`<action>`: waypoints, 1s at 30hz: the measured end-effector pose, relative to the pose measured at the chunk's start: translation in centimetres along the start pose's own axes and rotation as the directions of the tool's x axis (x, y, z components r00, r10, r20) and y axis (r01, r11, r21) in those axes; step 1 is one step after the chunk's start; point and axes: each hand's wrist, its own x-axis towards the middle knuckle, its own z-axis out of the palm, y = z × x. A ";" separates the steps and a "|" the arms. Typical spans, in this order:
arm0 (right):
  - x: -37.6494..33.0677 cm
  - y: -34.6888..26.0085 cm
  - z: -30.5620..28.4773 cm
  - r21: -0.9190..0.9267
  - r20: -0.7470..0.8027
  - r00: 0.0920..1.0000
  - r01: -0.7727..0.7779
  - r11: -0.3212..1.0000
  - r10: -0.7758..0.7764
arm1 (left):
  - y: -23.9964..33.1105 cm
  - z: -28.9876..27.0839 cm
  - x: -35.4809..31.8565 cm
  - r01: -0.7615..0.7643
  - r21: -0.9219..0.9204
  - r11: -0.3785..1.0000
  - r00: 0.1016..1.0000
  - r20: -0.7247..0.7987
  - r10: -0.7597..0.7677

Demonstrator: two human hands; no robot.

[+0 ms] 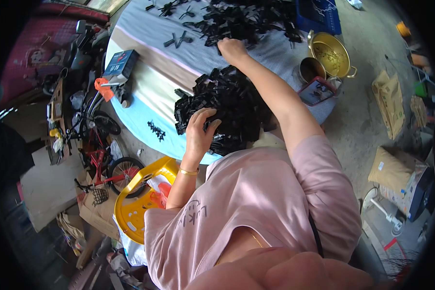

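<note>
A big heap of small black plastic pieces (pixel 234 99) is piled at the table's near edge, right in front of my body. Against its left side rests my left hand (pixel 199 131), thumb and fingers apart, with nothing visible between them. My right arm reaches across the heap to a second, looser spread of black plastic pieces (pixel 249 21) at the far side. There my right hand (pixel 232 50) is closed at that spread's near edge; its fingertips are among the pieces, and what they pinch is hidden. A few crossed black pieces (pixel 180 38) lie apart to the left.
On the striped tablecloth (pixel 147 75) sit a blue box (pixel 121 66) and a small black cluster (pixel 156 130). A blue basket (pixel 324 21), golden pot (pixel 344 58), metal cup (pixel 311 68) and phone (pixel 317 91) stand right. A yellow chair (pixel 130 222) and red bicycle (pixel 99 162) are left.
</note>
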 end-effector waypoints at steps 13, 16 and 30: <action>-9.9 -4.5 -7.8 0.823 0.504 0.832 -0.544 0.162 0.229 | 0.7 0.5 3.7 -0.092 0.234 0.968 0.979 -0.157 0.131; -13.2 -5.7 -11.6 0.808 0.584 0.809 -0.587 0.052 0.064 | 0.7 1.1 3.3 -0.137 0.080 0.987 0.980 -0.132 0.146; -17.9 -7.4 -18.0 0.849 -0.179 0.983 0.136 0.511 0.035 | 2.4 0.8 1.3 0.265 -0.685 0.678 0.957 0.274 -0.097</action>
